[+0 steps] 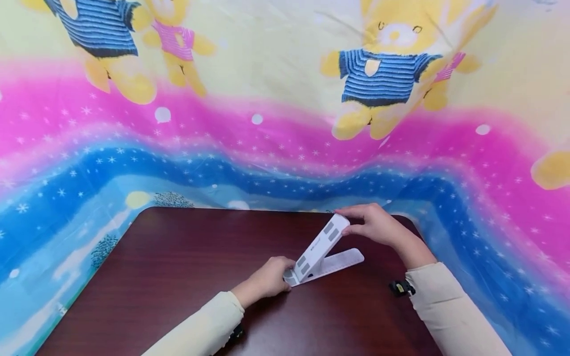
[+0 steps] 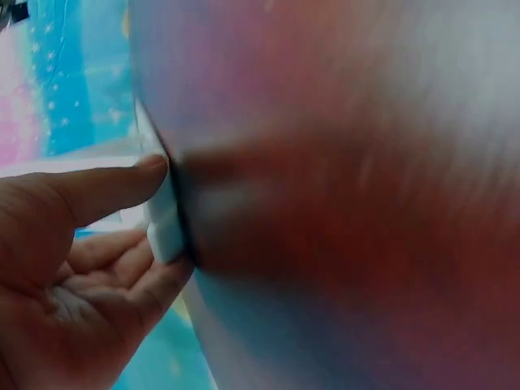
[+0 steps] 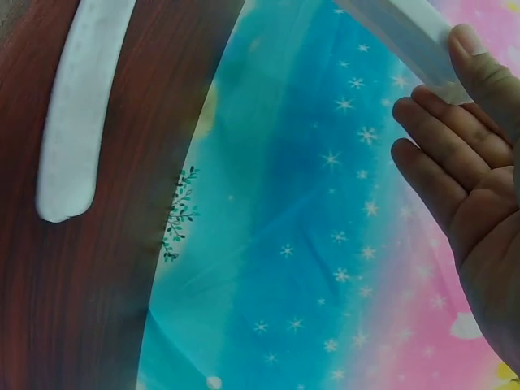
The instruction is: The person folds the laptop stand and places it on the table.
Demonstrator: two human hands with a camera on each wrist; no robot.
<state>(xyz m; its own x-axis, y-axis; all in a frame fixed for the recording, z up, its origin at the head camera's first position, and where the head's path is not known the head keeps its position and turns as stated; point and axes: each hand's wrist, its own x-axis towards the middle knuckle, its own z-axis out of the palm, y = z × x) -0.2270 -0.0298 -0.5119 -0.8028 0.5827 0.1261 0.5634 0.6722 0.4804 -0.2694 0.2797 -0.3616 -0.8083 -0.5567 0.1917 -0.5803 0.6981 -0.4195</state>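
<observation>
A white folding stand is held in two hands above a dark red-brown table, right of the middle of the tabletop. The stand is partly unfolded: its two arms meet at the near, left end and spread apart like a narrow V. The upper arm slants up and to the right and bears grey patches near both ends, with small dark lettering between them; the lower arm extends to the right at a flatter angle, its far end rounded. The left hand pinches the joined end, thumb on one face and fingers on the other, as the left wrist view shows; that view is blurred over the tabletop. The right hand pinches the raised tip of the upper arm between thumb and fingers; in the right wrist view, the thumb lies on the white tip and the other fingers extend below it, the forefinger largely hidden. Both forearms wear cream sleeves, and a black device shows at the right wrist. Behind the table hangs a cloth banded in blue, pink and pale yellow, printed with snowflakes and yellow bears in striped shirts.
</observation>
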